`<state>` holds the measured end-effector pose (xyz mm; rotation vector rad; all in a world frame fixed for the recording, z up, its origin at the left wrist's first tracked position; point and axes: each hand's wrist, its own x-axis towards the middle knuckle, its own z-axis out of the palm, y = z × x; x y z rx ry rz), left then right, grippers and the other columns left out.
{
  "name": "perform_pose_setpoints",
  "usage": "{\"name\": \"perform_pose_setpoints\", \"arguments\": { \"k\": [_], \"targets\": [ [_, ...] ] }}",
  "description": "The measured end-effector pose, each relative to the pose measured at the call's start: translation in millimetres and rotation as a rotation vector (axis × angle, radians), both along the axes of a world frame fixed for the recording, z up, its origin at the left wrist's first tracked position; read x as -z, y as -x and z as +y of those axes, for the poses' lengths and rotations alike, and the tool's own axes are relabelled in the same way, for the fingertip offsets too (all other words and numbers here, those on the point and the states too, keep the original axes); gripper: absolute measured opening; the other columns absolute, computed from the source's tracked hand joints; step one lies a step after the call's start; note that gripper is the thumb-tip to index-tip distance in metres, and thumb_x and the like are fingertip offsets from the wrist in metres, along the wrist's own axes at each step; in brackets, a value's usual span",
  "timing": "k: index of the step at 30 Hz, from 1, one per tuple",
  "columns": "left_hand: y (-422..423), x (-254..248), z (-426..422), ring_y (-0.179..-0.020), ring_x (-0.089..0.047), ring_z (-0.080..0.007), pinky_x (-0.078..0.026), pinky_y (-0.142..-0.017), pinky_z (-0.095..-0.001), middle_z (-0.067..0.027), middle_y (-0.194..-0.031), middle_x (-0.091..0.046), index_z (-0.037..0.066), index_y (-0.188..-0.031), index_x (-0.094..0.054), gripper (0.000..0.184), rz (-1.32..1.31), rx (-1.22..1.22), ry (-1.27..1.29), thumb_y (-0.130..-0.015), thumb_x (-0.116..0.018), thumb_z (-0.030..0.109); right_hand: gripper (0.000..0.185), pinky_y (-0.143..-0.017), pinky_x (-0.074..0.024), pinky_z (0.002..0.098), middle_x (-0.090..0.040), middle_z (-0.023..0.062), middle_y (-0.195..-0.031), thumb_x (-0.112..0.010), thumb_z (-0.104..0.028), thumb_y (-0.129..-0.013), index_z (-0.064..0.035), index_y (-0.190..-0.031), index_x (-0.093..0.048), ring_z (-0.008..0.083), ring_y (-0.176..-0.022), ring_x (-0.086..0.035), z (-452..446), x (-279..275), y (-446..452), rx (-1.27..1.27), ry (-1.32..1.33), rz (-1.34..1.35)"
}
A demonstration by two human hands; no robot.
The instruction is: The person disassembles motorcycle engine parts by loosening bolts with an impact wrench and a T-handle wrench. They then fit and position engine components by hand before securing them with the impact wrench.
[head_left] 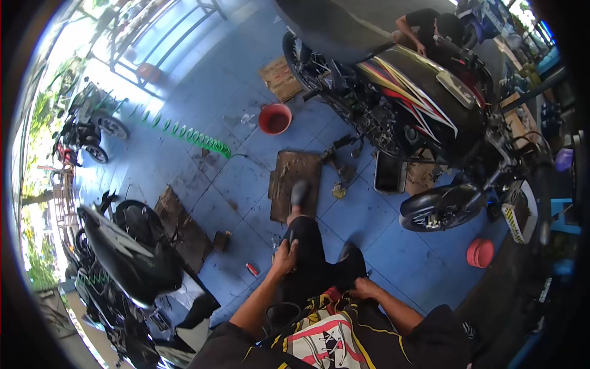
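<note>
My left hand (284,257) is closed beside the dark trousers (309,244), around something too small to make out. On the other side of my lap, my right hand (367,289) is curled at the hem of the patterned shirt (326,338); what its fingers hold, if anything, is hidden. One shoe (299,193) rests on a flattened brown cardboard piece (284,175) on the blue tiles. A small red object (252,269) lies on the floor left of my left hand.
A large motorcycle (424,98) stands at the upper right, with another person (430,31) behind it. A red bucket (275,119), black tray (389,174) and red container (480,253) are on the floor. Another motorcycle (129,258) is at left; a green coiled hose (196,138) stretches across the upper left.
</note>
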<state>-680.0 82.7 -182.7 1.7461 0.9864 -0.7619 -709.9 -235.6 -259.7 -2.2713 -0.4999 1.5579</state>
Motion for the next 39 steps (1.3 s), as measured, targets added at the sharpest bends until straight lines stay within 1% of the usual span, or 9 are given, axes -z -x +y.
{"name": "perform_pose_setpoints", "arguments": {
  "k": [5, 9, 12, 14, 16, 22, 30, 31, 39],
  "targets": [
    [-133, 124, 73, -0.103, -0.056, -0.0495, -0.046, -0.083, -0.0506, -0.0367, -0.106, -0.057, -0.007, -0.107, -0.053, 0.044, -0.449, 0.241, -0.222, -0.098, -0.048, 0.036, 0.041, -0.072, -0.0533, 0.0469, -0.067, 0.0253, -0.08, -0.062, -0.034, -0.079, 0.0065, -0.077, -0.068, 0.0385, -0.079, -0.067, 94, 89, -91, -0.272, -0.271, 0.478],
    [-205, 154, 115, -0.097, -0.063, -0.0329, -0.047, -0.086, -0.0407, -0.0283, -0.098, -0.063, -0.008, -0.117, -0.053, 0.049, -0.413, 0.219, -0.275, -0.096, -0.055, 0.036, 0.024, -0.068, -0.0508, 0.0491, -0.066, 0.0272, -0.089, -0.057, -0.019, -0.083, 0.0022, -0.088, -0.067, 0.0406, -0.077, -0.066, 181, 227, -239, 0.263, -0.125, 0.09],
    [-283, 174, 149, -0.064, -0.06, -0.0249, -0.05, -0.059, -0.0359, -0.0138, -0.071, -0.057, -0.003, -0.104, -0.054, 0.041, -0.293, -0.248, 0.172, -0.097, -0.052, 0.038, 0.043, -0.084, -0.0479, 0.0518, -0.061, 0.0269, -0.11, -0.062, -0.02, -0.08, -0.0011, -0.118, -0.056, 0.0422, -0.097, -0.062, 211, 405, -318, 0.645, -0.049, -0.476],
    [-330, 214, 176, -0.038, -0.048, -0.0174, -0.041, -0.036, -0.031, -0.0068, -0.055, -0.051, 0.002, -0.093, -0.051, 0.037, -0.392, -0.342, 0.164, -0.099, -0.048, 0.038, 0.049, -0.083, -0.0487, 0.0511, -0.06, 0.026, -0.112, -0.065, -0.02, -0.078, -0.0015, -0.122, -0.053, 0.0428, -0.097, -0.061, 221, 479, -362, 0.626, -0.024, -0.582],
    [-394, 262, 188, -0.038, -0.047, -0.0165, -0.041, -0.037, -0.0301, -0.0065, -0.054, -0.049, 0.002, -0.095, -0.05, 0.035, -0.489, -0.307, 0.154, -0.1, -0.046, 0.036, 0.037, -0.088, -0.0476, 0.0401, -0.061, 0.0146, -0.113, -0.057, -0.023, -0.086, -0.0055, -0.118, -0.055, 0.0278, -0.103, -0.06, 230, 508, -409, 0.232, 0.234, -0.736],
    [-502, 484, 231, -0.038, -0.047, -0.015, -0.038, -0.036, -0.0292, -0.0061, -0.054, -0.05, 0.002, -0.088, -0.048, 0.031, -0.579, -0.014, 0.225, -0.101, -0.046, 0.031, 0.047, -0.083, -0.0494, 0.0423, -0.062, 0.0184, -0.108, -0.063, -0.022, -0.081, -0.0012, -0.121, -0.051, 0.032, -0.097, -0.062, 236, 604, -441, 0.367, 0.18, -0.756],
    [-550, 676, 150, -0.046, -0.053, -0.0209, -0.044, -0.042, -0.0335, -0.0097, -0.063, -0.053, -0.002, -0.086, -0.048, 0.033, -0.209, 0.011, 0.425, -0.093, -0.062, 0.027, 0.067, -0.074, -0.0523, 0.0458, -0.062, 0.0245, -0.101, -0.074, -0.021, -0.073, 0.0056, -0.126, -0.044, 0.0388, -0.087, -0.064, 230, 638, -414, 0.561, -0.042, -0.792],
    [-551, 686, 147, -0.047, -0.053, -0.0215, -0.045, -0.042, -0.0339, -0.0095, -0.063, -0.052, -0.002, -0.087, -0.048, 0.034, -0.171, -0.04, 0.508, -0.093, -0.062, 0.029, 0.067, -0.07, -0.0531, 0.0445, -0.063, 0.0243, -0.096, -0.075, -0.021, -0.072, 0.0064, -0.125, -0.044, 0.0382, -0.084, -0.065, 231, 640, -412, 0.655, -0.311, -0.918],
    [-541, 670, 103, -0.049, -0.052, -0.024, -0.045, -0.045, -0.038, -0.0083, -0.062, -0.05, -0.002, -0.097, -0.046, 0.042, -0.156, -0.123, 0.636, -0.093, -0.06, 0.037, 0.058, -0.063, -0.0524, 0.0421, -0.065, 0.0215, -0.085, -0.071, -0.024, -0.076, 0.0018, -0.122, -0.048, 0.0359, -0.071, -0.066, 264, 558, -405, 0.639, -0.397, -1.073]
  ]
}}
